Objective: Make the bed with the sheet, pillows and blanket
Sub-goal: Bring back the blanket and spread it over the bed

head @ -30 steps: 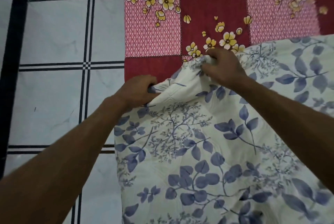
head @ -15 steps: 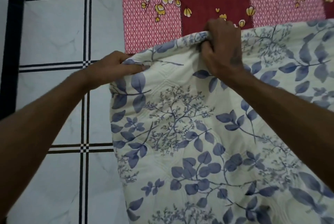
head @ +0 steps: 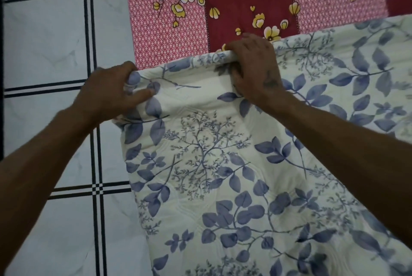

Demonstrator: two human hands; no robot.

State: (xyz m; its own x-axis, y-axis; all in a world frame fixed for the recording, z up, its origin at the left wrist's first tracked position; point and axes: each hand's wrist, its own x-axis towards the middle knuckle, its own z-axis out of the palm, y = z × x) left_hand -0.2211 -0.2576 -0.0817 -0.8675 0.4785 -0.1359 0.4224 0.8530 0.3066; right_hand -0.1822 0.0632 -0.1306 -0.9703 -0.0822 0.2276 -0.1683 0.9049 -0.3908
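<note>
A cream blanket [head: 223,175] printed with blue leaves covers the near part of the bed. Under it lies a red and pink patchwork sheet [head: 245,3] with yellow flowers, bare at the far end. My left hand [head: 111,93] grips the blanket's left corner at the bed's side edge, thumb on top. My right hand [head: 254,68] grips the blanket's far hem a little to the right, fingers curled over the fold. No pillow is in view.
A white tiled floor [head: 49,41] with dark double lines runs along the left side of the bed. A dark strip [head: 1,75] borders the floor at the far left.
Both hands have pulled the blanket's corner outward. The left hand moved left to the bed's edge and the bunched hem between the hands now lies stretched flat.
</note>
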